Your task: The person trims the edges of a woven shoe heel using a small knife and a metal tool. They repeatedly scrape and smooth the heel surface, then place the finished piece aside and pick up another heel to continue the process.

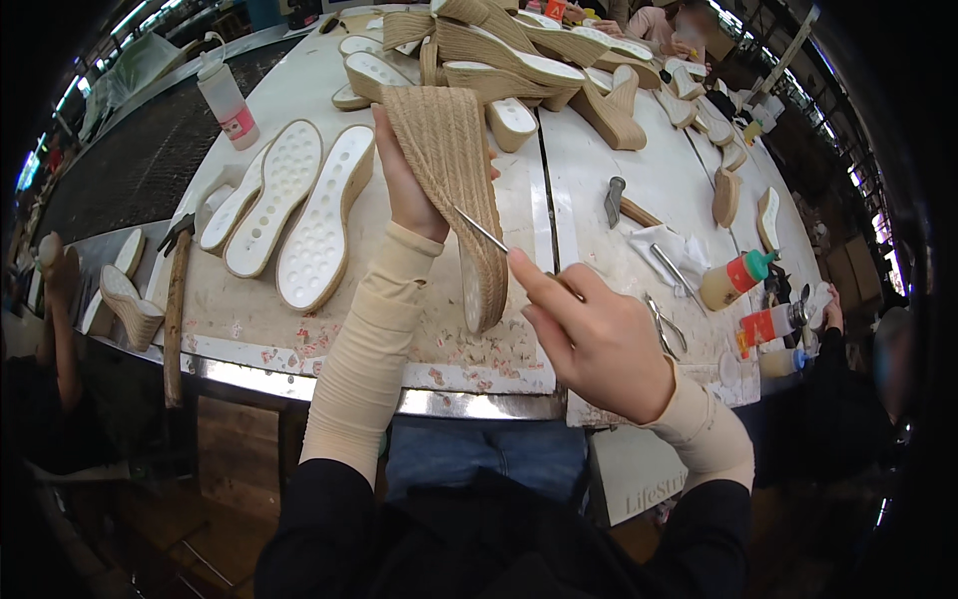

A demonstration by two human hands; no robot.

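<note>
My left hand (407, 195) is closed around a wedge shoe sole (449, 160) covered in braided tan jute, held upright above the table. The fingers wrap behind it, partly hidden. In my right hand (607, 339) is a thin pointed metal awl (481, 230); its handle is hidden in the closed fingers. The awl's tip touches the jute side of the sole near its left edge. Whether it has gone into the braid I cannot tell. Just left of my left forearm lies a jute-edged sole (324, 215) with its white, dimpled face up.
A large pile of wedge soles (499, 65) covers the table's far side. A hammer (176, 299) lies at the left edge, another hammer (629, 207) right of centre. Pliers (663, 324), a green-capped bottle (733, 282) and a white squeeze bottle (228, 100) stand or lie around. Other people work at both sides.
</note>
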